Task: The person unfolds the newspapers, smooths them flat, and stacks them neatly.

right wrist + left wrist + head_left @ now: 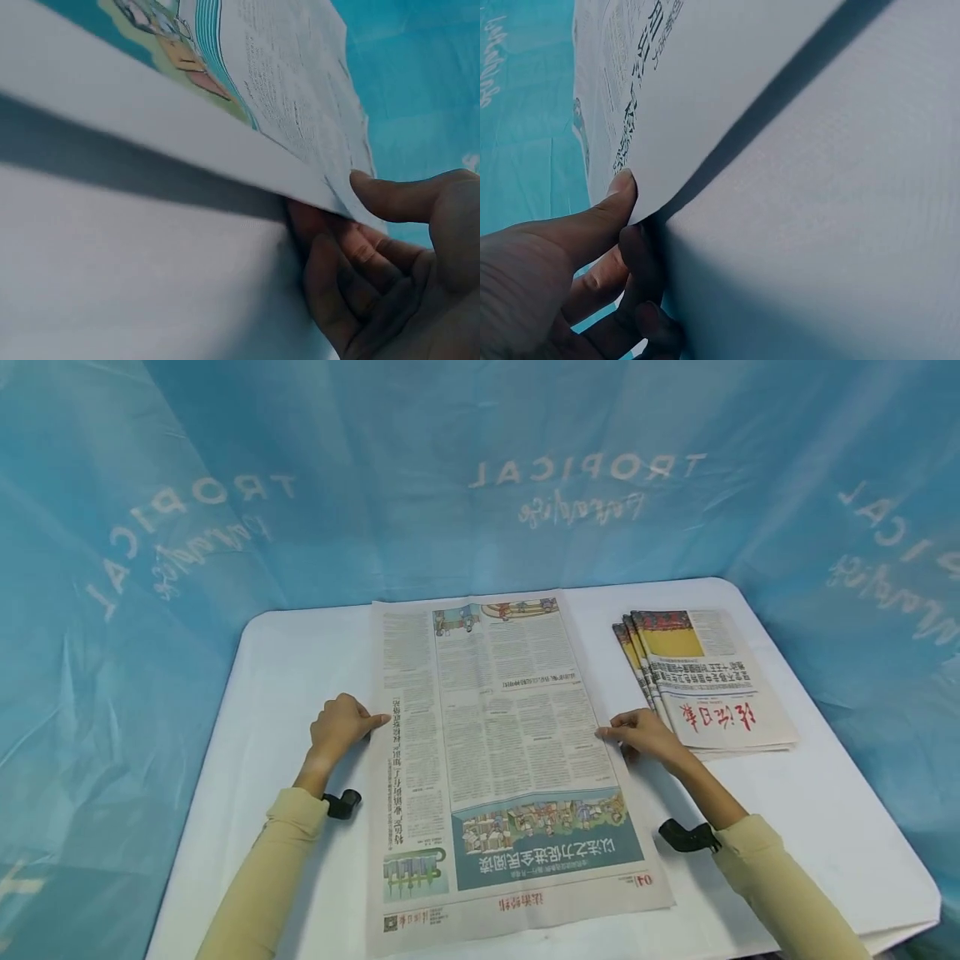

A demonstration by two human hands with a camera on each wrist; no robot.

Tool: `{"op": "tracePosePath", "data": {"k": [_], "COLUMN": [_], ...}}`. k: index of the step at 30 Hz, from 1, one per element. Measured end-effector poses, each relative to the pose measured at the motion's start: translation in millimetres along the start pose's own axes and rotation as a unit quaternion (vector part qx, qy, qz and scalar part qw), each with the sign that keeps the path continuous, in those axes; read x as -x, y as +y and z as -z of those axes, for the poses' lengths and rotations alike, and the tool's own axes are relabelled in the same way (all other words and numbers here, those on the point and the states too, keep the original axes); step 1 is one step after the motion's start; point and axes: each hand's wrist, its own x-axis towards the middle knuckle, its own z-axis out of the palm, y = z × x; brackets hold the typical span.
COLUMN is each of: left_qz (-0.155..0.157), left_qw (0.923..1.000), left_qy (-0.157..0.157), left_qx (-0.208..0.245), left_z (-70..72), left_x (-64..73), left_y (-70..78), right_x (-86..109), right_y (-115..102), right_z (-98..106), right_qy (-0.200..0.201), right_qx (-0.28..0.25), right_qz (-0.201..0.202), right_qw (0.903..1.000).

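A single newspaper sheet (517, 727) lies spread lengthwise on the white table, its print upside down in the head view. My left hand (339, 727) pinches the sheet's left edge around mid-length. In the left wrist view the thumb (622, 191) presses from above, with fingers curled below, and the edge is raised off the tabletop. On the opposite edge, my right hand (647, 737) holds the paper between the thumb (382, 195) on top and fingers tucked underneath. A shadow runs beneath that lifted edge.
Several folded newspapers (708, 693) are stacked, slightly fanned, at the right of the white table (300, 652). Blue printed sheeting (450, 527) hangs behind the table and along both sides. A black wrist mount (343, 804) sits on the left wrist, another (686, 837) on the right.
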Motion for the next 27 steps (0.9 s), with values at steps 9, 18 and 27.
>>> {"op": "tracePosePath", "data": {"k": [9, 18, 27], "left_qz": [0.007, -0.114, -0.227], "left_qw": [0.9997, 0.9898, 0.9723], "left_qy": [0.021, 0.085, -0.038], "left_qx": [-0.007, -0.009, 0.04], "left_z": [-0.7, -16.2, -35.2], "left_x": [6.1, -7.3, -37.3], "left_y": [1.4, 52.7, 146.9], "right_x": [-0.2, 11.0, 16.4], "right_y": [7, 18, 8], "right_z": [-3, -3, -10], "right_qy": [0.009, 0.011, 0.016], "right_qx": [0.006, -0.034, -0.038], "right_qz": [0.022, 0.021, 0.063], "right_qw": [0.9997, 0.9991, 0.9972]}}
